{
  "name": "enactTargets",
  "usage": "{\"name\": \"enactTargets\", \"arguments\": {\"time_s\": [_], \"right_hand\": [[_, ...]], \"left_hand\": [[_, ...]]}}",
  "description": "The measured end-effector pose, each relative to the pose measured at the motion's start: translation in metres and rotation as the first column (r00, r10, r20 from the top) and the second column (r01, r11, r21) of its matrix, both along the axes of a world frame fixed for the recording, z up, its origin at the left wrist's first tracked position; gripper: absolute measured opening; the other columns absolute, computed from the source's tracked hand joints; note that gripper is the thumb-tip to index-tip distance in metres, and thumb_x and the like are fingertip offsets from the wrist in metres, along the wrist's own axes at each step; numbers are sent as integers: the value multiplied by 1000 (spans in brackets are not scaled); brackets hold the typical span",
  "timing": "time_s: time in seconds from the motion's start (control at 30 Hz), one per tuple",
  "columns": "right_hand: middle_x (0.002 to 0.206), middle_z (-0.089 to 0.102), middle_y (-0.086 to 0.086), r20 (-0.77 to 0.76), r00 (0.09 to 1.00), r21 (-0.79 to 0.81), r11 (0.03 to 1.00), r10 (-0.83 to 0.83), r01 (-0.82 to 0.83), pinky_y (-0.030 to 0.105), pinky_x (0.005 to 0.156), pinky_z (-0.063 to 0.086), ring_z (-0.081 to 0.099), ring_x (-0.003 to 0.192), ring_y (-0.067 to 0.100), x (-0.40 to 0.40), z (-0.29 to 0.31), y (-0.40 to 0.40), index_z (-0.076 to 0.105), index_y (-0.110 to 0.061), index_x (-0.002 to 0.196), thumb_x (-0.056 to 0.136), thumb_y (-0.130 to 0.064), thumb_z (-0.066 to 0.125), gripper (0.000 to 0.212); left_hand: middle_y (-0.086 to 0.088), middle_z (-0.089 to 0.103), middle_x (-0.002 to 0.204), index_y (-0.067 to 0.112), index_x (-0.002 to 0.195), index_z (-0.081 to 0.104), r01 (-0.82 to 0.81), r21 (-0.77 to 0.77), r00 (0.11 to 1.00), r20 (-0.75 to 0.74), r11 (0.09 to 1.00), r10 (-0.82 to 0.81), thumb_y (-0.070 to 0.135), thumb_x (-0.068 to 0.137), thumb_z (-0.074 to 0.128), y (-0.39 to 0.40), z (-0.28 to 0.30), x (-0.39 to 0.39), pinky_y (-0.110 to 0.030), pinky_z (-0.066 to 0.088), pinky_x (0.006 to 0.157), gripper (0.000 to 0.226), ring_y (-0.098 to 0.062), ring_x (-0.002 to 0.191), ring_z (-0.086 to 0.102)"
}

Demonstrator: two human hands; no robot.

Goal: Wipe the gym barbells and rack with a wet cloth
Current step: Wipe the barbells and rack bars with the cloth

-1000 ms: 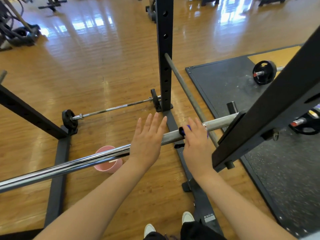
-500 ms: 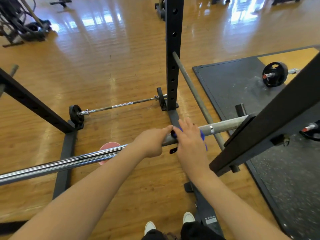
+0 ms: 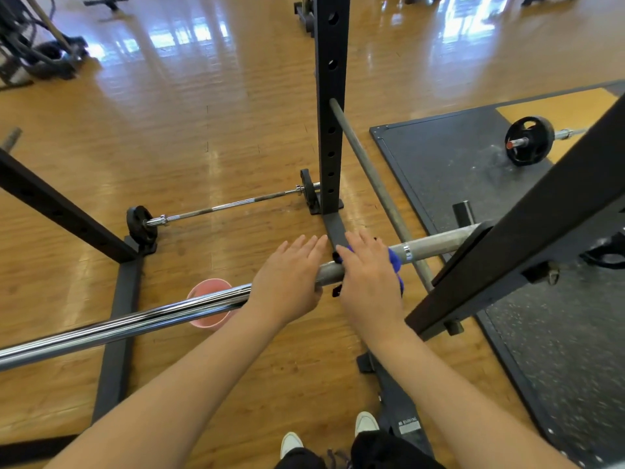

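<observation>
A long barbell (image 3: pixel 135 319) runs from lower left up to the right, chrome on its shaft and dull grey on its sleeve (image 3: pixel 436 245). It lies across the black rack (image 3: pixel 329 96). My left hand (image 3: pixel 287 282) rests on the bar where chrome meets sleeve, fingers straight and pointing forward. Just to its right, my right hand (image 3: pixel 368 282) lies flat over a blue cloth (image 3: pixel 394 260) and presses it onto the sleeve. The cloth shows only at the hand's right edge. A second, thin barbell (image 3: pixel 230 206) with small plates lies on the floor behind.
A pink bucket (image 3: pixel 209 292) stands on the wood floor under the bar. A black rack beam (image 3: pixel 541 231) slants across the right side, another (image 3: pixel 50 204) across the left. A grey rod (image 3: pixel 368 174) leans from the upright. A plated barbell (image 3: pixel 527 140) lies on the dark mat.
My left hand was flat a second ago, curled down onto the bar, and is now straight-fingered again. My right hand stays on the cloth on the sleeve.
</observation>
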State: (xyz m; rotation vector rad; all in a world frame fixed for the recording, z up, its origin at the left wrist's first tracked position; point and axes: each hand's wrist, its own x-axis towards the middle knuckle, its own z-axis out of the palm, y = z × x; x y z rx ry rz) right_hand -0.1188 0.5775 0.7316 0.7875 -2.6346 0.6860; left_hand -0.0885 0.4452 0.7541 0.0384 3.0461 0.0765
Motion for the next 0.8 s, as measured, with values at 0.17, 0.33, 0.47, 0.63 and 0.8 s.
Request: {"name": "enactTargets", "arguments": {"time_s": [0.17,0.33,0.47,0.63,0.8], "right_hand": [[109,66,19,53,989,-72,988,-135,139,39,96,39,57,114,39,-28,5,55,68,4,103,86,5,52,24],[110,66,18,49,983,-112,977,-179,184,49,100,40,54,117,39,-20,3,30,68,3,104,86,3,53,24],[118,64,19,18,995,-34,995,97,-96,52,103,35,55,118,38,14,-7,1,66,2,111,73,10,70,39],[117,63,19,53,995,-100,991,-83,88,50,103,39,52,121,37,-20,-3,54,65,3,112,83,11,59,31],[116,64,19,101,958,-207,936,-269,285,49,106,36,50,123,36,-23,-3,48,65,4,110,88,4,48,28]], "left_hand": [[-2,17,157,16,152,3,12,12,1000,-7,1000,-12,33,92,53,-1,1,1,-30,8,117,79,-17,145,12],[-2,17,157,15,152,5,8,9,1000,-29,1000,-7,32,92,53,0,-1,1,-31,10,117,78,-18,145,11],[-2,18,157,15,151,7,12,4,1000,-27,1000,-12,27,91,56,1,0,1,-30,9,117,78,-17,145,12],[-1,20,157,15,151,7,31,4,999,-21,1000,-31,29,94,49,-1,0,2,-30,10,116,72,-16,145,14],[-2,23,156,15,151,8,24,-12,1000,-17,1000,-24,29,94,49,0,0,3,-31,12,117,72,-17,144,16]]}}
